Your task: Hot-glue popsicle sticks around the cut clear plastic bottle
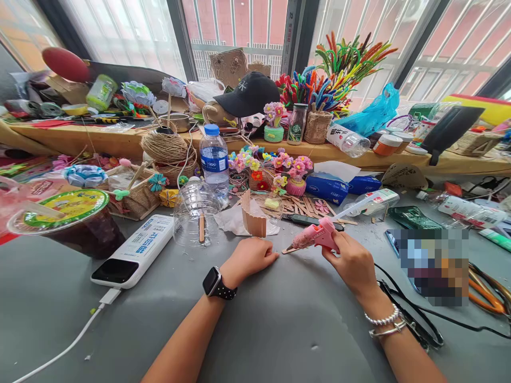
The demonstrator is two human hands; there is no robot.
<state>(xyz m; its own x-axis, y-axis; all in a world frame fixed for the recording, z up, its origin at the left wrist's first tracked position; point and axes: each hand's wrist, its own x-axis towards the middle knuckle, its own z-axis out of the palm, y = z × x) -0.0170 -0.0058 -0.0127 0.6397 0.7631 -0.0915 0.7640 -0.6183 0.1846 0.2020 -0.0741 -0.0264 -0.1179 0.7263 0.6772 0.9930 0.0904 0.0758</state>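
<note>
My right hand point(353, 263) is wrapped round a pink hot glue gun point(317, 236), whose nozzle points left at a small wooden stick point(290, 249) lying on the grey table point(271, 324). My left hand point(249, 256), with a black watch on the wrist, rests on the table as a loose fist, its fingertips close to the stick's left end; whether it pinches anything is hidden. Just behind it stands a curved wall of popsicle sticks point(253, 217) on white paper.
A white power bank point(133, 250) with its cable lies at left, beside a cut clear bottle half point(195, 213) and a water bottle point(214, 159). Loose sticks point(305, 205), twine spool point(164, 146), pipe-cleaner flowers point(285, 165), black cords point(415, 324) and orange scissors point(485, 295) crowd the rest.
</note>
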